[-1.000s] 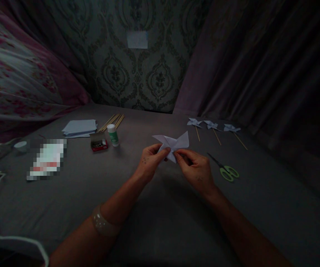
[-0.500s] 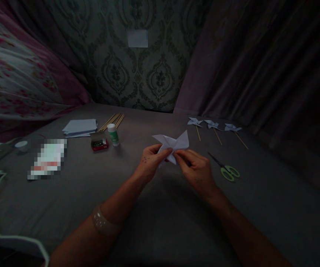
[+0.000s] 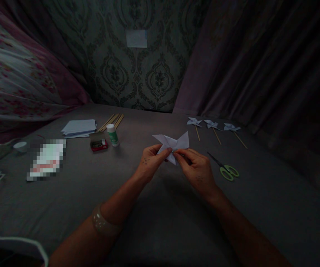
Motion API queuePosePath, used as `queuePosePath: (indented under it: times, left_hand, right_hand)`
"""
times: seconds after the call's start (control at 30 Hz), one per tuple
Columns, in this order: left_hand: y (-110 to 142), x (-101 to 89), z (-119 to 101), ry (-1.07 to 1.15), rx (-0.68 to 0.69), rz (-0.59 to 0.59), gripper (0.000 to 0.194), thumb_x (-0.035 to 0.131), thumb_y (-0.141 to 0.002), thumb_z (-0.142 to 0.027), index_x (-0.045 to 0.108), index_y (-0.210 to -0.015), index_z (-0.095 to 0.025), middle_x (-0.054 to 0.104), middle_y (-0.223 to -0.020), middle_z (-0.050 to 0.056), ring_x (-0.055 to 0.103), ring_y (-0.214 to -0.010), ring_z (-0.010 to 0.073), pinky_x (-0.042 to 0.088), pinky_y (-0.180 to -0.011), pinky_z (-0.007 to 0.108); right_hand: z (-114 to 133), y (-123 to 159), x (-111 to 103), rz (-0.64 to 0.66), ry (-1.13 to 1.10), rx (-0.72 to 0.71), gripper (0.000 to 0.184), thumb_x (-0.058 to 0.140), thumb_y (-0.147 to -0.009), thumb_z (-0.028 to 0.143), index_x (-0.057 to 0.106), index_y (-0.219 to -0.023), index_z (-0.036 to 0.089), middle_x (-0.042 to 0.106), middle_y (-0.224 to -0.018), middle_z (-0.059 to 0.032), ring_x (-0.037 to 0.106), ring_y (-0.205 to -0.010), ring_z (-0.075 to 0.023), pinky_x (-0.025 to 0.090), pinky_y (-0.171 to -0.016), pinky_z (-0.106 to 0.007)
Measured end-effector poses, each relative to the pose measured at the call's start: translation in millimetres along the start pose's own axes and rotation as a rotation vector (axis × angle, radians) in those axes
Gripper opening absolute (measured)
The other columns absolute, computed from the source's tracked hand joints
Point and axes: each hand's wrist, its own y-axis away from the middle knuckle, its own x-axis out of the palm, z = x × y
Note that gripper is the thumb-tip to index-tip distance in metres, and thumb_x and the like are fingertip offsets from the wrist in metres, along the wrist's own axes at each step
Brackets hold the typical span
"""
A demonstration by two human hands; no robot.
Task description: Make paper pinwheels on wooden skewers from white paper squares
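A white paper pinwheel (image 3: 171, 142) is held up in front of me, over the grey cloth surface. My left hand (image 3: 152, 160) grips it from the left, thumb pressed near its centre and the other fingers behind the paper. At that same centre my right hand (image 3: 197, 168) is closed in a pinch of thumb and forefinger. Whatever small thing lies between those fingertips is too small and dark to name. Part of the pinwheel's lower side is hidden by my hands.
Green-handled scissors (image 3: 228, 172) lie to the right. Behind them are three finished pinwheels on sticks (image 3: 212, 125). A glue stick (image 3: 112, 135), a red open box (image 3: 98, 143) of small metal pieces, wooden sticks (image 3: 112, 122) and stacked paper (image 3: 80, 127) stand left. A white cable (image 3: 18, 238) runs front left.
The pinwheel and both hands stay almost in place, with only slight finger movement at the centre. The whole view has shifted a little.
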Motion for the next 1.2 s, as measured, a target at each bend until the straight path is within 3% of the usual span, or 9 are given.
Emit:
queuePosePath:
  times: [0.57, 1.2]
  left_hand:
    - [1.6, 3.1, -3.2, -0.093, 0.060, -0.017, 0.023, 0.076, -0.065, -0.037, 0.071, -0.070, -0.015, 0.062, -0.063, 0.000, 0.051, -0.057, 0.0101, 0.039, -0.055, 0.022]
    - [0.4, 2.5, -2.7, -0.158, 0.125, 0.001, 0.022, 0.074, -0.068, -0.037, 0.071, -0.072, -0.015, 0.065, -0.067, 0.001, 0.054, -0.061, 0.0117, 0.042, -0.059, 0.023]
  right_hand:
    - [-5.1, -1.7, -3.4, 0.018, 0.012, 0.025, 0.018, 0.057, -0.086, 0.026, 0.075, -0.085, 0.022, 0.066, -0.072, -0.0033, 0.061, -0.067, -0.0159, 0.046, -0.063, -0.027]
    - [-5.7, -4.6, -1.2, -0.013, -0.152, 0.132, 0.015, 0.062, -0.080, 0.029, 0.075, -0.077, 0.022, 0.069, -0.073, -0.0041, 0.062, -0.067, -0.0163, 0.046, -0.061, -0.026]
